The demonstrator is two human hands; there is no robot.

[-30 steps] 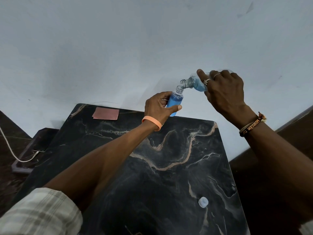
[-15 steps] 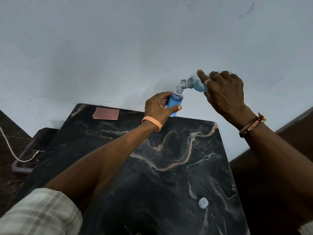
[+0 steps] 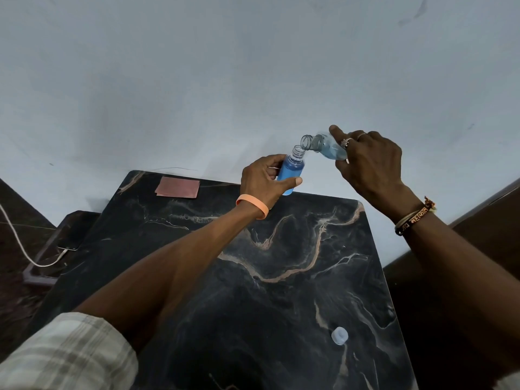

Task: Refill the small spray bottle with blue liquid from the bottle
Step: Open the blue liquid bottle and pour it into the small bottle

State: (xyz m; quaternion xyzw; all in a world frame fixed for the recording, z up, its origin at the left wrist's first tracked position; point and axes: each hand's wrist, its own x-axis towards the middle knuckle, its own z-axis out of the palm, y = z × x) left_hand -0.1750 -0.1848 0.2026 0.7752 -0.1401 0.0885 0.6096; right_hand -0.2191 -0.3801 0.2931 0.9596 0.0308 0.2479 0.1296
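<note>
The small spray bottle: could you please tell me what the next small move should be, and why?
Probably tip the big bottle upright with the right hand, ending the pour. Blue fills the small spray bottle, held in the left hand, up to its shoulder, and the big bottle's mouth sits by its neck with no stream visible.

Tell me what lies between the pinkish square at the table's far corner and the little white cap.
In the head view, only the left forearm crosses above that stretch; the dark marbled table there is otherwise bare.
</note>
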